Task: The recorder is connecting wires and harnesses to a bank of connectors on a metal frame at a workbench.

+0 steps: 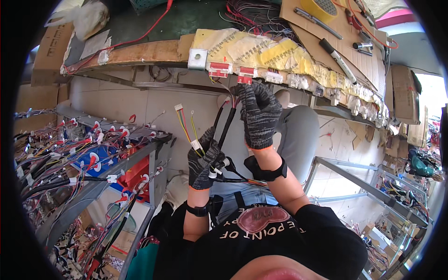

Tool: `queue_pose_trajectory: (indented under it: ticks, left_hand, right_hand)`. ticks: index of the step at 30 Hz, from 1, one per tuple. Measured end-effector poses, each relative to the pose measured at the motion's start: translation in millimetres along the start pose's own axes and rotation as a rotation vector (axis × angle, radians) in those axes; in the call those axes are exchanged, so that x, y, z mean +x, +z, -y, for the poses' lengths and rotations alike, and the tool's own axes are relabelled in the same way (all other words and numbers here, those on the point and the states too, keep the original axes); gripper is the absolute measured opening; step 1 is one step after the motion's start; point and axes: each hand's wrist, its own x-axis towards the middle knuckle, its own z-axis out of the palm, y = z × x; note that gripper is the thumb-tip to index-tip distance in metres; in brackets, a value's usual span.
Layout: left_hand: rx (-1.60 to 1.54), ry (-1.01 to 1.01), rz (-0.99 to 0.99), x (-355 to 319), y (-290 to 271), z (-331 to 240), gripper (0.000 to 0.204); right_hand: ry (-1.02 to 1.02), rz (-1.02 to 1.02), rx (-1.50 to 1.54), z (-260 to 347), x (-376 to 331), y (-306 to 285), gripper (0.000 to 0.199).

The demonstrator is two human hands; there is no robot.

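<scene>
1. Nearest the camera is your black shirt, with both forearms rising from it toward the desk edge.
2. The harness, a bundle of black sleeved cable with loose coloured wires, hangs in the air between your two gloved hands, just below the desk edge.
3. Your left hand is closed on the lower part of the harness, its fingers wrapped round the black sleeve and the white connectors there.
4. Your right hand is higher, fingers curled tight on the top of the harness, just below the red clips on the desk edge.
5. Yellow and green wires with a small white plug stand free to the left of the bundle, held by nothing.
6. Likely risk: those free wires could snag or tangle with the black sleeve if you twist the bundle.
7. A hard pull with the right hand could strain the wire ends near the clips.
8. To your left, a rack full of wire sets sits close; a hanging end might catch on it.
</scene>
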Motion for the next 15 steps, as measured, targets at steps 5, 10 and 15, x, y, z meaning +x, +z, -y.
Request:
queue_pose_trajectory:
  ticks: [5,10,15]
  left_hand:
    - [-0.032,0.082,-0.028,2.0,-0.3,2.1,0.034]
    - [0.22,0.138,0.049,-3.1,-1.0,-2.9,0.018]
    - [0.477,0.14,0.011,1.4,-2.0,12.4,0.017]
  right_hand:
    - [0.02,-0.09,0.121,-4.6,0.5,5.9,0.009]
    - [0.032,-0.088,0.128,-2.2,-0.2,8.1,0.009]
    - [0.051,-0.104,0.178,-2.9,4.4,9.2,0.01]
